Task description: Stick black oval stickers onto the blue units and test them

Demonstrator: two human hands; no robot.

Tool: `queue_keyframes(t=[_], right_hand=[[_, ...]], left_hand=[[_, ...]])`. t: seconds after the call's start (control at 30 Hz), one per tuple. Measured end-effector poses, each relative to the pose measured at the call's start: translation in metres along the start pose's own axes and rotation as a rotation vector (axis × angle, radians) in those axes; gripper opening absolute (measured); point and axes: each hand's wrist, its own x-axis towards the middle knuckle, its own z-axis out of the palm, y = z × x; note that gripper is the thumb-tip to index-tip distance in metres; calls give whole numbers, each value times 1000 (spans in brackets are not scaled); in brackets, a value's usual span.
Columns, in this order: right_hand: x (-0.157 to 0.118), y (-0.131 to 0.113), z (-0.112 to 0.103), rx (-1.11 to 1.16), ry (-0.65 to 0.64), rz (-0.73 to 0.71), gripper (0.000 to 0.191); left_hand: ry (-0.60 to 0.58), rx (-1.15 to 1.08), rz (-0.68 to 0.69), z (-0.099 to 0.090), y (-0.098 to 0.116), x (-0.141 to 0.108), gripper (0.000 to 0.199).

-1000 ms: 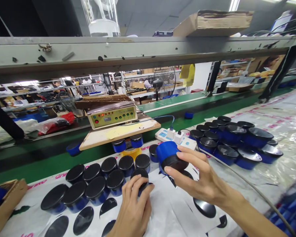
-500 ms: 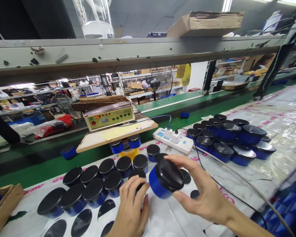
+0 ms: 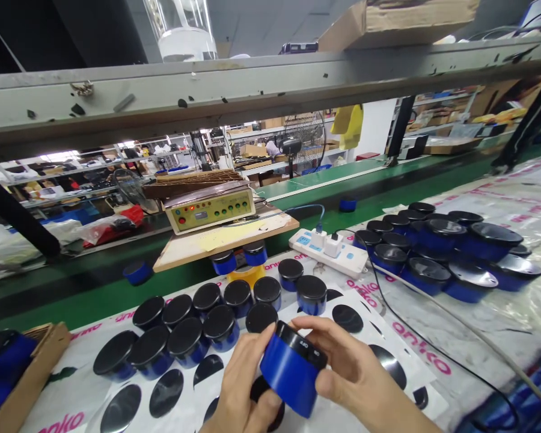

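Note:
A round blue case with a black rim (image 3: 291, 373) is tilted between my two hands above the white sheet, with "ON" and "OFF" lettering on the rim. My left hand (image 3: 241, 382) is closed on its left edge, thumb below and fingers at the top. Around its right side my right hand (image 3: 360, 373) is curled, thumb against the blue wall. Just beyond my hands stand rows of similar black-topped blue cases (image 3: 220, 325). Black round stickers (image 3: 166, 392) lie on white backing sheets (image 3: 329, 322) around and beneath my hands.
More cases (image 3: 428, 273) are grouped, some stacked, at the right. A power strip (image 3: 327, 251) with plugs and cables lies behind. A control box (image 3: 211, 209) rests on a wooden board (image 3: 225, 240). A cardboard box (image 3: 45, 373) holds cases at the left. A shelf beam (image 3: 252, 90) crosses above.
My left hand has come over from the sheet and now grips the case as well. My right hand has turned the case so its lettered rim shows. The view has shifted slightly.

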Motion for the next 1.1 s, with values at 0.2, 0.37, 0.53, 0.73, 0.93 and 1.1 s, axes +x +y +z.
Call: queue_keyframes(t=[0.2,0.37,0.53,0.73,0.93,1.1], right_hand=[[-3,2,2,219,-77,24,59],[-5,0,7,431,-33,11,57],[-9,-3,11,206,47,-4,57],[-11,-1,15,95,90,-95,51],[-13,2,18,49,129,-95,49],[-16,2,11,25,-2,-176,42]], left_hand=[[73,-184,-227,2,6,-6,43],[108,-167,-387,9,8,-19,38],[79,-197,-462,9,4,-24,39],[59,-282,-310,10,5,-16,50],[60,-222,14,11,2,-5,63],[141,-178,73,14,3,-6,55]])
